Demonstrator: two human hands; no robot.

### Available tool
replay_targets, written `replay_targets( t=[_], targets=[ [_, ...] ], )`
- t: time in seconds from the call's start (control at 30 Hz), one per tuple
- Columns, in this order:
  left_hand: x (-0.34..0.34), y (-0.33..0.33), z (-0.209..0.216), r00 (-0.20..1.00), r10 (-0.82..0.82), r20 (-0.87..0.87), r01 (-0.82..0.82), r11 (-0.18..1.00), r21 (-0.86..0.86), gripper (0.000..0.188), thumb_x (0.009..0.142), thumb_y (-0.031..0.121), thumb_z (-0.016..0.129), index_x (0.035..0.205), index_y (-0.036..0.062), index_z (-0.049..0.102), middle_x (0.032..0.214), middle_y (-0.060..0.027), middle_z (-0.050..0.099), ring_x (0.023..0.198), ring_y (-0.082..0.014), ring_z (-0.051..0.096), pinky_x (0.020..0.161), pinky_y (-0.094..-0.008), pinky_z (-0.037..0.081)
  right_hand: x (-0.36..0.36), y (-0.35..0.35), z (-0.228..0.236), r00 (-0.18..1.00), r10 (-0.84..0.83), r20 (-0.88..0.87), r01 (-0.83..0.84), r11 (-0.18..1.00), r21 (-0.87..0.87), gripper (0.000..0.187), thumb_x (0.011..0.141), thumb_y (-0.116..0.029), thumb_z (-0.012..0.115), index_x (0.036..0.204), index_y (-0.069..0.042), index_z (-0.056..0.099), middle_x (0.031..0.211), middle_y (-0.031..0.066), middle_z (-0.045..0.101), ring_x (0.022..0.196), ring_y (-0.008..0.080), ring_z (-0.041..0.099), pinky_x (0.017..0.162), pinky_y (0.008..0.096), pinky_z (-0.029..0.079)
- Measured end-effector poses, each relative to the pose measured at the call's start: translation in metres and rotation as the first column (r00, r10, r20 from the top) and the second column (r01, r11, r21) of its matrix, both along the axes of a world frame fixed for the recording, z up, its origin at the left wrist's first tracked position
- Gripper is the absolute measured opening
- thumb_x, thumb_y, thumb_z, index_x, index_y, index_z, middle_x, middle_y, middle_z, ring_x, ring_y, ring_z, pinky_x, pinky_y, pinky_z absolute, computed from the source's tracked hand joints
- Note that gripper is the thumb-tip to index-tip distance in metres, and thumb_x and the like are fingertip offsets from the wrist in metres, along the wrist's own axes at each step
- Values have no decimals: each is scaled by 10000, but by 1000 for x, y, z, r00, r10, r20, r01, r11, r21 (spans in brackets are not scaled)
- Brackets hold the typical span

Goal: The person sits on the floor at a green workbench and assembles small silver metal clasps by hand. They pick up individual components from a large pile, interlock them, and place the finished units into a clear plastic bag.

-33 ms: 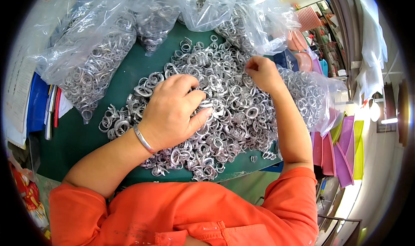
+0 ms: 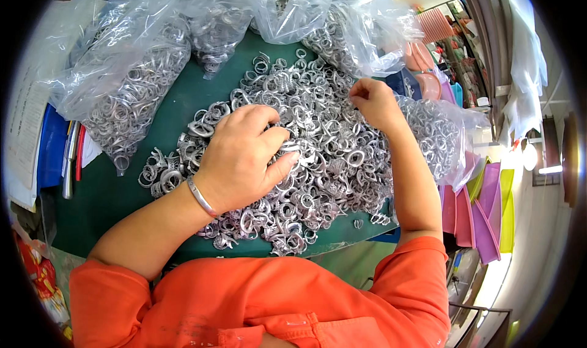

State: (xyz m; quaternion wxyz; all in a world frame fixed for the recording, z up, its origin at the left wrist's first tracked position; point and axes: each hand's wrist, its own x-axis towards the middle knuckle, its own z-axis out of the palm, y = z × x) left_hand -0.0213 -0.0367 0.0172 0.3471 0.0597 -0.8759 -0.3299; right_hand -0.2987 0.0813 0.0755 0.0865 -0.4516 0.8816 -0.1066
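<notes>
A broad heap of silver-grey metal rings lies loose on the green tabletop. Over its left part rests my left hand, a metal bangle on the wrist, with curved fingers apart and thumb and fingertips touching the rings. My right hand is at the heap's far right edge, beside a clear bag of rings. Its fingers are pinched together, and whatever they hold, if anything, is hidden.
Clear plastic bags of rings line the table's far side. Pens and a blue tray stand at the left. Pink round containers sit beyond my right hand. Pink, purple and green bins are at the right.
</notes>
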Motion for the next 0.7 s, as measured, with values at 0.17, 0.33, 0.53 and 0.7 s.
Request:
replay_targets(
  t=[0.17,0.33,0.53,0.7],
  targets=[
    [-1,0,-1,1000,-4,7,4,1000,1,231,787,208,674,927,26,645,1040,-142,572,989,-334,550,871,-422,439,-3,18,27,729,85,679,129,957,-259,121,825,-22,637,940,15,647,826,37,648,732,114,610,614,238,486],
    [-1,1,-1,1000,-2,-8,2,1000,-13,232,791,203,671,927,18,642,1031,-145,571,974,-336,549,864,-418,440,-15,29,22,984,-94,153,83,994,72,263,809,-128,703,991,50,636,852,103,666,750,168,636,669,294,508],
    [-2,1,0,1000,-7,-17,7,1000,-12,237,798,214,664,922,15,637,1026,-148,566,964,-339,547,855,-419,439,-20,50,0,943,-144,300,138,990,42,289,775,-95,758,1002,23,624,834,52,642,753,128,582,682,281,494],
    [-1,0,-1,1000,-4,-14,4,1000,-15,237,800,220,661,922,18,637,1028,-146,565,964,-338,547,854,-418,439,-13,50,20,790,-18,613,146,976,-160,304,771,59,697,1049,-26,610,870,-10,612,744,71,567,656,222,483]
  ],
)
